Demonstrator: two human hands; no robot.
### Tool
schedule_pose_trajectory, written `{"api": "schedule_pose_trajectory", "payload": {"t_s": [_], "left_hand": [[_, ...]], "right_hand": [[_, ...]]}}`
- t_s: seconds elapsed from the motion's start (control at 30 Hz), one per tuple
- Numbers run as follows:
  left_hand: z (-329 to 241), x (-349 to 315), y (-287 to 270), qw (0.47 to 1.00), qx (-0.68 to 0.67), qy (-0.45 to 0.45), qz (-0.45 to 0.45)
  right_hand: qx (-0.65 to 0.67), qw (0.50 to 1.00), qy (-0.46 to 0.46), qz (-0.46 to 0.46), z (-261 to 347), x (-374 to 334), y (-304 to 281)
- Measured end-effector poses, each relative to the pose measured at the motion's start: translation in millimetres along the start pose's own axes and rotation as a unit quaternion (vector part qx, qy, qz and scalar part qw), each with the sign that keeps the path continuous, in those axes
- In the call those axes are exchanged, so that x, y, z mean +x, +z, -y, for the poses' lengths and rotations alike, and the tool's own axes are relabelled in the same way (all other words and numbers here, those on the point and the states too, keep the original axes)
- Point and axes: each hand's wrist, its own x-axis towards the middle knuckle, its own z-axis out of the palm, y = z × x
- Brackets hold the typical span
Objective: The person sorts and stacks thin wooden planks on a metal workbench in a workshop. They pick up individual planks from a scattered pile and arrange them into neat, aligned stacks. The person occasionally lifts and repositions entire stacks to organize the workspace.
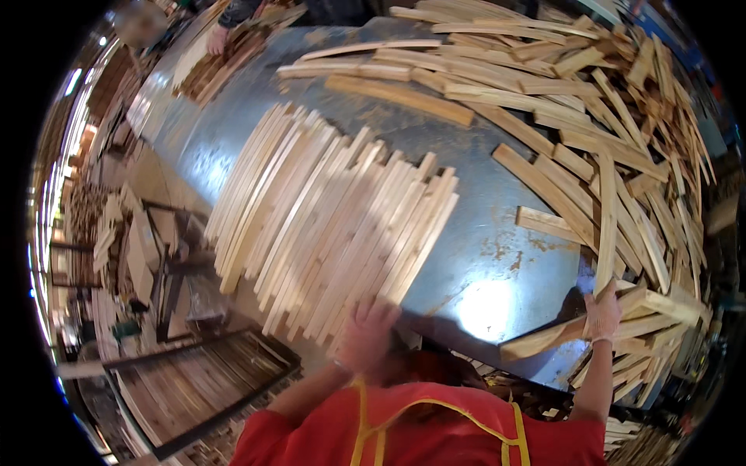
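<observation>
My right hand (604, 314) is closed around the near end of a long wooden strip (606, 217) at the edge of a loose heap. Its thumb side faces up the strip, and other strips cross beside it. My left hand (365, 335) rests at the near ends of a row of wooden strips (326, 225) laid side by side on the metal table (466, 256). Its fingers stretch toward the strip ends, slightly blurred, with nothing gripped in them. The strips in the row sit close together, their ends uneven.
A large jumbled heap of wooden strips (559, 101) covers the table's right and far side. Another person's hand (217, 40) is by a small wood stack (221, 66) at the far left. A dark-framed rack of boards (202, 384) stands lower left, below the table edge.
</observation>
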Motion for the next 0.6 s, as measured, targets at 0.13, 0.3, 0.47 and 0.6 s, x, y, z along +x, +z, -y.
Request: {"api": "schedule_pose_trajectory", "payload": {"t_s": [0.13,0.3,0.47,0.6], "left_hand": [[14,-16,16,0.996,-0.019,-0.024,-0.088],[43,-67,-17,0.992,-0.027,-0.093,-0.079],[135,-155,23,0.848,-0.192,-0.421,-0.257],[192,-205,74,0.587,-0.363,-0.566,-0.45]], "right_hand": [[0.395,0.917,-0.061,-0.005,-15,-47,70],[0.373,0.876,-0.039,0.304,135,-213,92],[0.183,0.892,-0.251,0.328,260,-276,120],[0.262,0.87,-0.187,0.373,289,-266,80]]}}
